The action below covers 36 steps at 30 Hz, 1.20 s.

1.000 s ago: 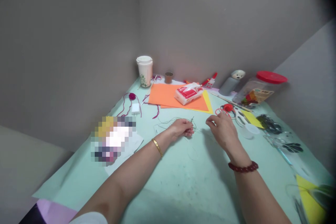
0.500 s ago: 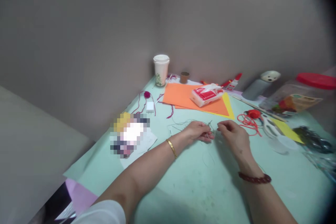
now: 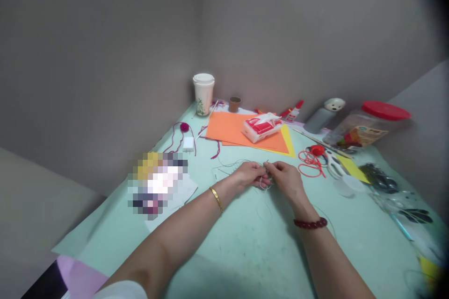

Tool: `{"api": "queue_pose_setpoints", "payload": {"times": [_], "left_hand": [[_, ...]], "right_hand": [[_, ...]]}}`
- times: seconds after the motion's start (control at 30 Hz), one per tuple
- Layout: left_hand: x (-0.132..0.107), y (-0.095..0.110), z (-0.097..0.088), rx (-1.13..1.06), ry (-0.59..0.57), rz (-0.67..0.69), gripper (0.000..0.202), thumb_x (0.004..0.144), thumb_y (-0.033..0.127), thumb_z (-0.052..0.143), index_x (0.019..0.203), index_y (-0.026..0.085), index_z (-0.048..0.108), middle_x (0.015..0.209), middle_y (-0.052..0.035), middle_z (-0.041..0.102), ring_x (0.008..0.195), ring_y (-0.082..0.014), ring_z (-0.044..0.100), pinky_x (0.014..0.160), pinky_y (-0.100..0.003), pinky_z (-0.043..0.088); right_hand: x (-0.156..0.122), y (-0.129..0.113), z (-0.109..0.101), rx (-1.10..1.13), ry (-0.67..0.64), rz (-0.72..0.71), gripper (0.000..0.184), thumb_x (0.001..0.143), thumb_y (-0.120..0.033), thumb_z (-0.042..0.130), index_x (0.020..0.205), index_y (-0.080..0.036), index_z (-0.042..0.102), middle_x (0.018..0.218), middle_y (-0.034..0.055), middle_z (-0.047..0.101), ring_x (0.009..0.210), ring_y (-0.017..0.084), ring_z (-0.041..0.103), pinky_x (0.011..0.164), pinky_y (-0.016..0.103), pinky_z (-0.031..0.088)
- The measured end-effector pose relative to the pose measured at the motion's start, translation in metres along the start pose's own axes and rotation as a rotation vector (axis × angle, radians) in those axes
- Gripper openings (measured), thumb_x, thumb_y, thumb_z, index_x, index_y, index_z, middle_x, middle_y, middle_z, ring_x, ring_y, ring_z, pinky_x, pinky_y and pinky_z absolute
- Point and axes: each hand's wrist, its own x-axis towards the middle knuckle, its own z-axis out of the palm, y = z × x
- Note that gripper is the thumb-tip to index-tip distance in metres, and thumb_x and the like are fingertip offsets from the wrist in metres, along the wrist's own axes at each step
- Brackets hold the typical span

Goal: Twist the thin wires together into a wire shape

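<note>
Closer together than a moment ago, seen from the head view: left hand (image 3: 249,174) and right hand (image 3: 286,178) nearly touching, fingers curled and pinching a fine pale strand (image 3: 264,183), small loop hanging below, low over the mint-green counter (image 3: 245,252). Loose ends trailing across it; a coil of red cord (image 3: 310,166) and white-handled scissors (image 3: 333,164) just beyond the right hand.

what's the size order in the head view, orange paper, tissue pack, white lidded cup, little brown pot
Largest to smallest in the head view:
1. orange paper sheet
2. tissue pack and white lidded cup: these look close, and the pack sits nearer the camera, so I can't rank them
3. little brown pot
</note>
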Motion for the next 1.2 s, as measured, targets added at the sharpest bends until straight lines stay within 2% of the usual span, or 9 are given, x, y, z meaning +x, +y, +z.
{"api": "queue_pose_setpoints", "payload": {"times": [0.17,0.37,0.5,0.7,0.8,0.9,1.03,1.13,1.2], "left_hand": [[-0.001,0.001,0.000,0.012,0.000,0.001,0.013,0.085,0.012,0.052,0.072,0.011,0.051,0.067,-0.0019,0.059,0.060,-0.0093,0.062,0.067,-0.027,0.052],[0.001,-0.001,0.000,0.001,0.003,-0.004,0.012,0.084,0.013,0.054,0.072,0.012,0.050,0.068,-0.0014,0.058,0.061,-0.0090,0.062,0.065,-0.026,0.052],[0.005,-0.004,0.000,-0.013,-0.007,0.001,0.015,0.082,0.018,0.061,0.073,0.012,0.051,0.067,-0.0015,0.058,0.062,-0.0097,0.062,0.066,-0.027,0.052],[0.005,-0.005,0.000,-0.037,-0.010,0.006,0.023,0.080,0.028,0.066,0.073,0.012,0.052,0.064,-0.0012,0.058,0.061,-0.0094,0.061,0.065,-0.026,0.052],[0.005,-0.005,0.001,-0.033,0.001,0.002,0.021,0.080,0.027,0.066,0.072,0.012,0.052,0.063,-0.0012,0.058,0.060,-0.0093,0.060,0.066,-0.027,0.052],[0.005,-0.005,0.001,-0.017,0.014,-0.002,0.018,0.079,0.024,0.065,0.072,0.013,0.053,0.062,-0.0008,0.058,0.060,-0.0090,0.059,0.066,-0.027,0.052],[0.004,-0.005,0.002,-0.001,0.008,0.001,0.014,0.081,0.017,0.059,0.070,0.013,0.052,0.060,0.0001,0.057,0.058,-0.0083,0.058,0.066,-0.027,0.051],[0.005,-0.005,0.002,0.000,-0.004,0.003,0.014,0.081,0.013,0.056,0.068,0.013,0.050,0.059,0.0006,0.056,0.056,-0.0081,0.057,0.065,-0.026,0.051],[0.005,-0.005,0.001,-0.003,-0.002,0.009,0.015,0.080,0.014,0.058,0.067,0.013,0.050,0.058,0.0009,0.056,0.057,-0.0081,0.057,0.065,-0.026,0.050]], "right_hand": [[0.012,0.010,0.003,0.080,-0.050,0.049,0.035,0.064,-0.052,0.058,0.066,-0.017,0.063,0.061,0.0040,0.060,0.057,0.016,0.050,0.052,0.025,0.036],[0.016,0.012,0.005,0.067,-0.022,0.026,0.022,0.062,-0.034,0.054,0.073,-0.017,0.061,0.064,0.0035,0.061,0.057,0.016,0.053,0.052,0.025,0.038],[0.016,0.014,0.005,0.109,-0.015,0.021,0.026,0.063,-0.027,0.052,0.084,-0.016,0.060,0.064,0.0032,0.061,0.055,0.016,0.054,0.052,0.025,0.039],[0.013,0.014,0.004,0.149,-0.080,-0.016,0.031,0.069,-0.029,0.048,0.095,-0.016,0.061,0.069,0.0027,0.062,0.057,0.016,0.055,0.053,0.025,0.041],[0.011,0.010,0.003,0.040,-0.094,-0.075,0.027,0.073,-0.028,0.047,0.091,-0.017,0.064,0.074,0.0032,0.064,0.064,0.017,0.057,0.059,0.027,0.042],[0.007,0.001,0.001,-0.165,-0.029,-0.116,0.021,0.076,-0.021,0.047,0.084,-0.017,0.065,0.080,0.0044,0.066,0.072,0.018,0.058,0.067,0.028,0.041],[0.002,-0.009,0.003,-0.386,-0.033,-0.122,0.020,0.080,-0.017,0.045,0.085,-0.018,0.064,0.076,0.0048,0.064,0.068,0.018,0.055,0.062,0.027,0.036],[0.001,-0.009,0.007,-0.414,0.002,-0.123,0.017,0.079,-0.017,0.044,0.082,-0.017,0.061,0.070,0.0050,0.060,0.063,0.017,0.051,0.060,0.027,0.033],[0.002,-0.008,0.009,-0.386,0.065,-0.173,0.016,0.079,-0.020,0.043,0.078,-0.017,0.058,0.073,0.0067,0.058,0.067,0.018,0.051,0.062,0.028,0.035]]}}
